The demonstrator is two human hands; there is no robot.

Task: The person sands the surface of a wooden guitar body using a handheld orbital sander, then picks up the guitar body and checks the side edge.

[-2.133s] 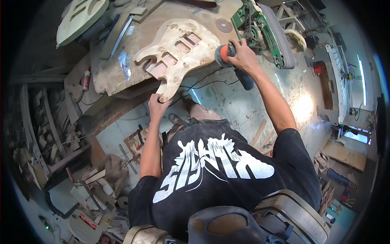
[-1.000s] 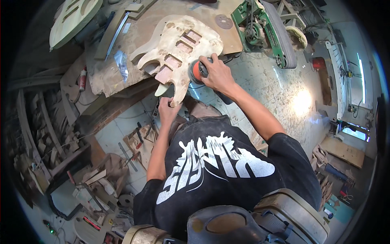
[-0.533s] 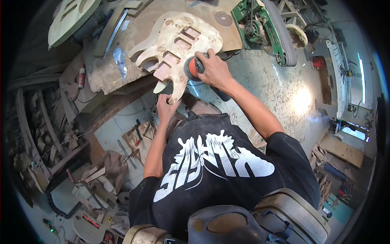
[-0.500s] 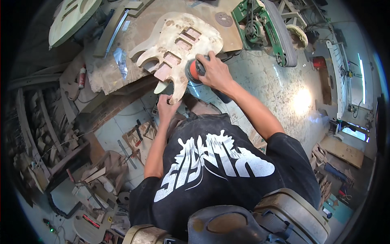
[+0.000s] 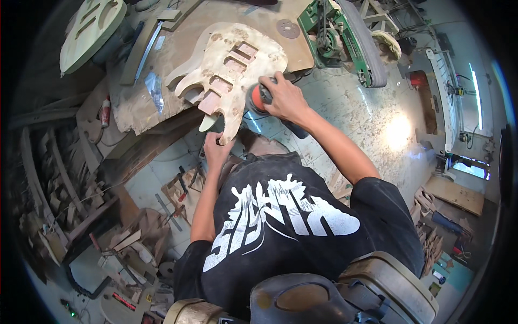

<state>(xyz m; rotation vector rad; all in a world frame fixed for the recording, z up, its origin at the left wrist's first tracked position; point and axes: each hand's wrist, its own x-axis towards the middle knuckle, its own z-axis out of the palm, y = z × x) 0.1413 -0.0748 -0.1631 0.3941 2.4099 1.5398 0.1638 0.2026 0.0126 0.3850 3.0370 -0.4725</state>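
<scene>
A pale wooden electric guitar body (image 5: 263,54) with several routed cavities lies over the bench edge, its horns toward me. My left hand (image 5: 218,150) is closed around the tip of the nearest horn. My right hand (image 5: 287,99) grips a sander (image 5: 257,98) with a red band and dark housing. The sander rests against the body's right edge by the inward curve; its pad is mostly hidden. Another curved pale wooden piece (image 5: 180,71) shows beneath the body's left side.
The workbench (image 5: 125,108) carries a clear plastic piece (image 5: 154,89) and a perforated disc (image 5: 288,28). A green belt sander (image 5: 328,43) stands at the far right. Another guitar body (image 5: 90,36) is at the far left. Wood offcuts (image 5: 46,178) crowd the left.
The sander has shifted slightly outward along the guitar body's right edge, with my right hand on it. My left hand keeps its hold on the horn. The whole view has shifted slightly.
</scene>
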